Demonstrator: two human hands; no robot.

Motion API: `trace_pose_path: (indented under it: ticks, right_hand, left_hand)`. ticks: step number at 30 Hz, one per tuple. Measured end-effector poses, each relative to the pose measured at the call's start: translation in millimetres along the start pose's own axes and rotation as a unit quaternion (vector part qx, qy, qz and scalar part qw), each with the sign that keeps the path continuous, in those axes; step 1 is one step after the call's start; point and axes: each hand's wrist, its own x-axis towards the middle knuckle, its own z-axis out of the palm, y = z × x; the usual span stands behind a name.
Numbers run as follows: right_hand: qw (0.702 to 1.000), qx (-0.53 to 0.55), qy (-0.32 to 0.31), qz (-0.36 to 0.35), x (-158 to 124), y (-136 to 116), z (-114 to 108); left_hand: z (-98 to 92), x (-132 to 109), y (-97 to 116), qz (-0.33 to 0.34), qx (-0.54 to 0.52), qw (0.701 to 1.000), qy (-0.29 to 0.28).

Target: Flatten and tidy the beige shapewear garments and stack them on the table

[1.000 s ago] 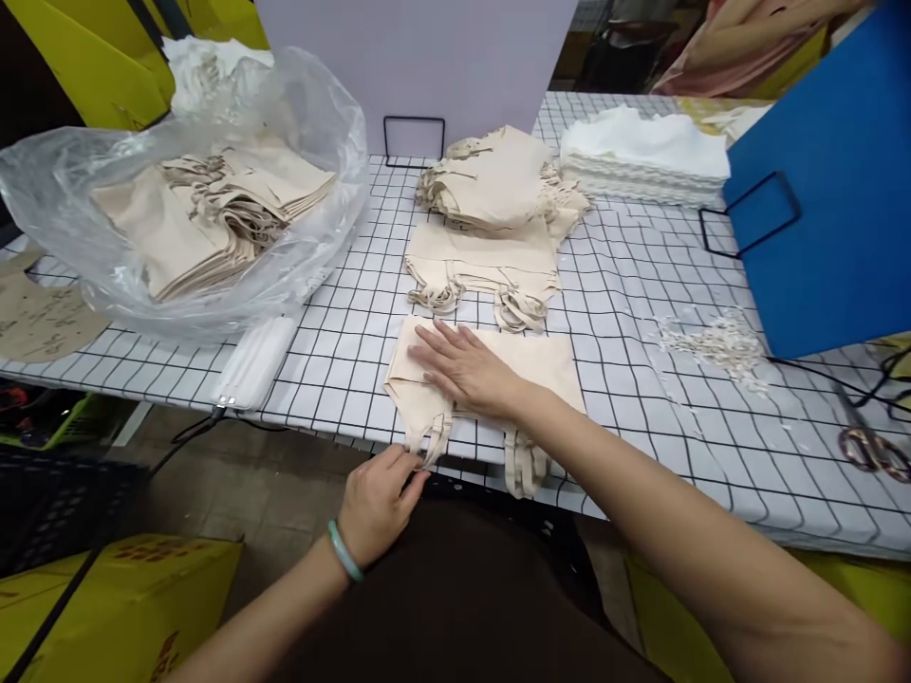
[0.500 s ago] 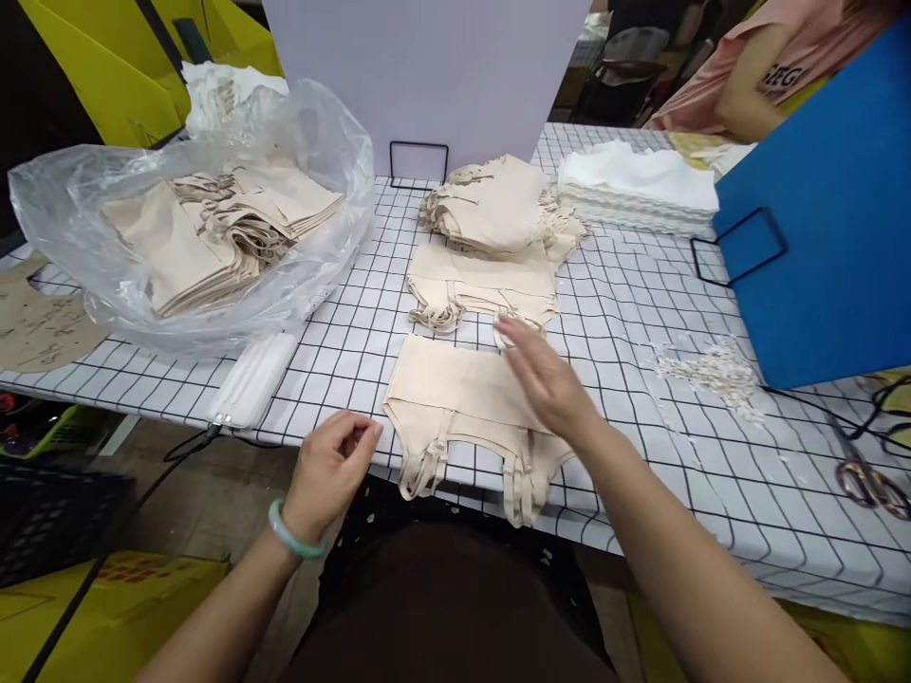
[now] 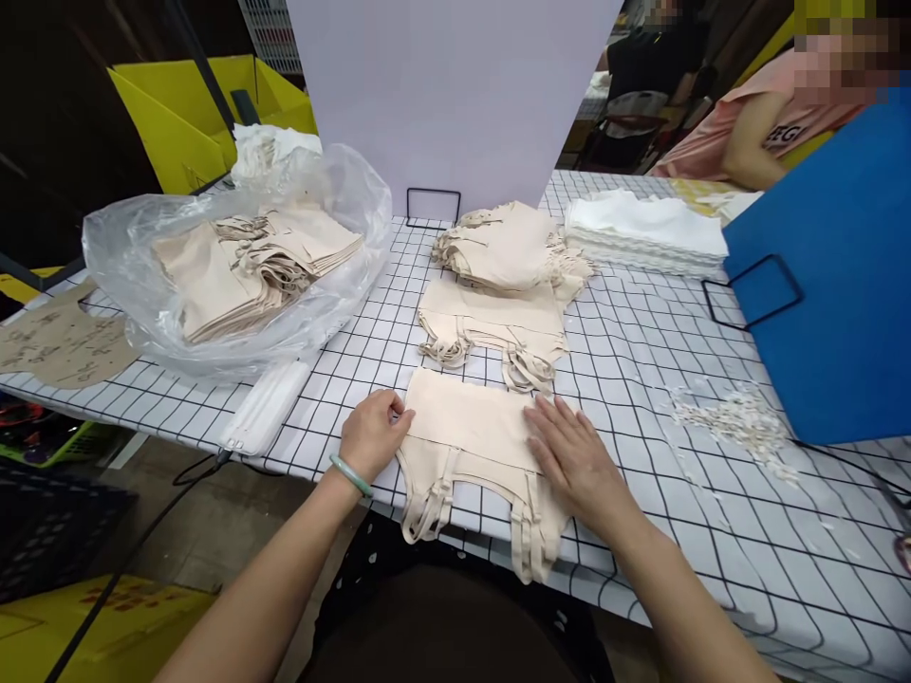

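Note:
A small stack of beige strappy camisole tops (image 3: 470,408) lies in front of me, straps hanging over the table's near edge. My left hand (image 3: 374,434), with a green bangle at the wrist, is curled at the stack's left edge, thumb and fingertips together. Whether cloth is between those fingertips is hidden. On the right side of the stack, my right hand (image 3: 576,465) rests with its fingers stretched out flat on the fabric. Just beyond lies another layer of beige camisoles (image 3: 491,308), partly covered by a rumpled beige pile (image 3: 505,245).
A clear plastic bag (image 3: 118,242) holds folded beige pieces (image 3: 220,285). Nearby are a white power-bank-like block (image 3: 267,408) with a cable and a brown paper pattern (image 3: 67,337). White cloth (image 3: 644,232), thread scraps (image 3: 740,427), a blue board (image 3: 840,285) and a seated person (image 3: 769,142) are rightward.
My left hand has come to the stack's left edge. My right hand has come down from above onto the stack's right side. The camera view has tilted up and shifted left.

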Motion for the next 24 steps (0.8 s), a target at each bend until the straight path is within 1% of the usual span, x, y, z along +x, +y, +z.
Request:
trace_pose_path:
  ticks: [4,7,10,12,13,15,16,18,20,22,24]
  right_hand:
    - [0.998,-0.04,-0.05,0.024,-1.9,-2.5,4.1]
    - [0.994,-0.053,-0.081,0.044,-4.0,-2.0,5.4]
    - [0.993,-0.064,-0.082,0.053,-0.1,-6.7,2.4]
    - [0.994,-0.067,-0.071,0.054,6.3,-14.7,-0.7]
    - [0.994,-0.064,-0.071,0.051,9.8,-19.2,-1.9]
    - [0.994,-0.054,-0.087,0.046,15.0,-26.2,-3.0]
    - [0.993,-0.05,-0.099,0.049,15.9,-27.3,-3.0]
    - [0.989,-0.046,-0.117,0.072,13.6,-23.1,-2.7]
    - [0.986,-0.046,-0.121,0.101,7.4,-12.1,-3.9]
    - [0.985,-0.041,-0.119,0.117,0.8,0.4,-7.6]
    - [0.986,-0.034,-0.1,0.127,-2.7,8.2,-13.9]
  left_hand:
    - [-1.0,0.9,-7.0,0.028,-0.014,0.999,0.017]
    - [-3.1,1.4,-11.7,0.044,0.013,0.999,0.017]
    - [-1.0,0.9,-4.8,0.082,0.086,0.991,0.059]
    - [6.0,0.7,6.3,0.142,0.119,0.979,0.079]
    - [11.1,0.9,12.0,0.178,0.127,0.973,0.069]
    - [22.6,2.1,19.9,0.227,0.141,0.964,0.008]
    - [27.8,3.0,21.0,0.235,0.152,0.96,-0.029]
    - [35.0,5.0,17.5,0.222,0.177,0.955,-0.085]
    - [37.4,7.0,10.3,0.203,0.195,0.954,-0.103]
    - [36.2,8.3,5.0,0.197,0.203,0.954,-0.099]
    - [33.4,8.3,4.5,0.2,0.2,0.956,-0.083]
